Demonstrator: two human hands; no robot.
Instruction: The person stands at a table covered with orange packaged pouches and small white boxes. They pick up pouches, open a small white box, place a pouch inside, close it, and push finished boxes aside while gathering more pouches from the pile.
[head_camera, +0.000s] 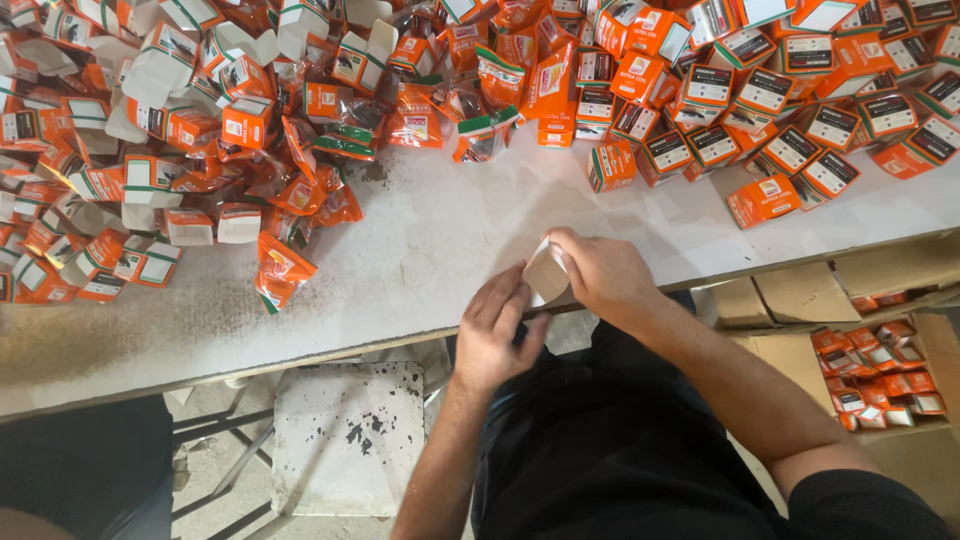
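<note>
While the view looks straight down, a white tabletop (440, 230) fills the upper part of the frame. At far left on it lies a loose heap of unfolded orange-and-white cartons (110, 160), mixed toward its right edge with orange plastic pouches (285, 265); both are too many and too overlapped to count. Below the tabletop edge at left, a paint-flecked white stool (345, 435) stands on the floor.

Centre: left hand (495, 335) sits at the near edge of the tabletop, fingers extended and loosely curled, fingertips touching the lower side of a single small carton (545, 272). Only its plain pale inner or underside face shows. Its long axis runs roughly up-down in the frame, tilted slightly rightward at the top, upper end pointing away from the person. Right hand (600, 275) closes around the carton's right side, fingers wrapped over it and gripping. The carton is held just above the near edge, between both hands.

Right: a second heap of closed orange boxes (790, 140) with dark labelled faces, count not resolvable. Below the tabletop at far right, an open cardboard box (790, 350) holds more small orange boxes (880, 375), about a dozen visible, stacked in rough rows.
</note>
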